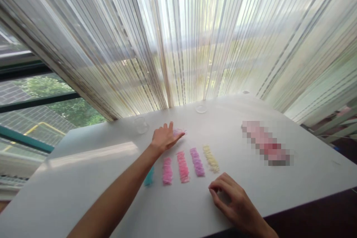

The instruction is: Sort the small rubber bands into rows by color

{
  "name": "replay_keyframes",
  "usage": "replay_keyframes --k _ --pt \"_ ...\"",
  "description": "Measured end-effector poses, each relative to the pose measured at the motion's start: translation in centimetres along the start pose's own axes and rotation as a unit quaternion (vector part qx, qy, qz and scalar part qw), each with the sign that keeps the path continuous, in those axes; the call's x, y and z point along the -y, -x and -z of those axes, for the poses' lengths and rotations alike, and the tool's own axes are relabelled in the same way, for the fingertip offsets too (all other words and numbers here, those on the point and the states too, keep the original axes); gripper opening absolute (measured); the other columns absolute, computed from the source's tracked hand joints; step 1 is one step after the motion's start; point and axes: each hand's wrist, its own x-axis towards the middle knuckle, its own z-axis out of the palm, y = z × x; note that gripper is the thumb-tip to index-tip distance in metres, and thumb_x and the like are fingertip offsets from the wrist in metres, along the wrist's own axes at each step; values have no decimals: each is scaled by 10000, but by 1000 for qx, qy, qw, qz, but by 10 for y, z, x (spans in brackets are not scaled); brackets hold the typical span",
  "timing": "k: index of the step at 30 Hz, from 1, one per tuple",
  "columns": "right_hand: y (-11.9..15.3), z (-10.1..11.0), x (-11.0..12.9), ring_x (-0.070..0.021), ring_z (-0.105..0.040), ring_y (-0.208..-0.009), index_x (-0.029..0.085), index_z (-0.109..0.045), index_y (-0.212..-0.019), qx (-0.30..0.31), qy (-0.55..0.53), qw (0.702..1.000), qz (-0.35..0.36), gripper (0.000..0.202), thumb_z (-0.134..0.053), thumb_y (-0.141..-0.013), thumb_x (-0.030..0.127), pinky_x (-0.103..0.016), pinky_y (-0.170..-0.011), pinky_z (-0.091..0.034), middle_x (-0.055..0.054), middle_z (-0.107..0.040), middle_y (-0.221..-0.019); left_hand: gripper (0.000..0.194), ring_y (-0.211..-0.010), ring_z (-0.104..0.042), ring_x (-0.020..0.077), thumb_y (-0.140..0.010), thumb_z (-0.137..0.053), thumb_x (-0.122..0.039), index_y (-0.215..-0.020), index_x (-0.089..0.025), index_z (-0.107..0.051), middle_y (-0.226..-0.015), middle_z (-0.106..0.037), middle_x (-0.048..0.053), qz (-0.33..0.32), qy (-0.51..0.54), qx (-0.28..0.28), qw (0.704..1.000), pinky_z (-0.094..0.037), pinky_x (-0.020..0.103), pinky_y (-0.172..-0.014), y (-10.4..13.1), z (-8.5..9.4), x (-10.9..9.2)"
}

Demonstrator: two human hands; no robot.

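Where the left arm [122, 193] stretches across the white desk [92, 182], the left hand [164, 137] is open, its fingers and thumb spread at a lilac pile [178, 132]. The hand partly hides the pile, so whether it presses on it is unclear.

Nearer the person, five shredded strips lie side by side, just apart: teal strip [149, 177], partly behind the left arm, then magenta strip [167, 171], coral strip [183, 167], purple strip [197, 162] and yellow strip [211, 158]. The right hand [234, 199] is curled just beside the yellow strip's near end, thumb and forefinger tips close together; whether they pinch anything cannot be told.

Beyond the left hand stand a clear cup [141, 125] and, farther right, a clear lid [201, 108]. A pixelated pink item [264, 143] lies to the right, well apart from the strips.
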Motion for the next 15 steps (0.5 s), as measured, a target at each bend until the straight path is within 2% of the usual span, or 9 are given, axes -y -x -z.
replay_keyframes --k 4,7,10,12,15 --pt "-1 -1 0 -185 -651 -758 241 -624 -908 -6 4 1000 6 167 -539 -953 104 -294 -680 -557 -17 -664 -801 780 -1048 -719 346 -956 -383 -767 -1364 -121 -544 -1180 -696 235 -5 -17 14 1000 -538 400 -850 -9 -2 -22" --pt "-1 -1 1 -183 -652 -742 235 -626 -897 -9 3 1000 10 177 -535 -941 89 -286 -664 -557 -18 -664 -791 678 -1040 -713 314 -1001 -414 -684 -1342 -116 -558 -1172 -693 215 -10 -24 16 1000 -558 403 -843 -15 -6 -31" --pt "-1 0 2 -181 -651 -745 236 -620 -901 -2 -3 1000 9 176 -535 -943 88 -285 -669 -552 -15 -665 -789 455 -1049 -691 255 -1022 -567 -483 -1336 -155 -582 -1248 -667 138 -17 -32 18 999 -586 437 -874 -19 -11 -32" --pt "-2 0 2 -178 -648 -755 238 -615 -907 4 -8 1000 8 173 -538 -947 87 -286 -679 -546 -12 -664 -795 386 -1070 -678 241 -995 -646 -380 -1319 -176 -603 -1290 -648 101 -32 -36 25 999 -594 457 -895 -22 -14 -31" --pt "-2 0 2 -175 -640 -761 236 -612 -914 10 -8 1000 7 174 -543 -946 79 -289 -685 -536 -11 -663 -805 379 -1098 -671 250 -988 -659 -361 -1315 -176 -608 -1312 -639 105 -64 -40 35 996 -590 466 -913 -28 -17 -28"
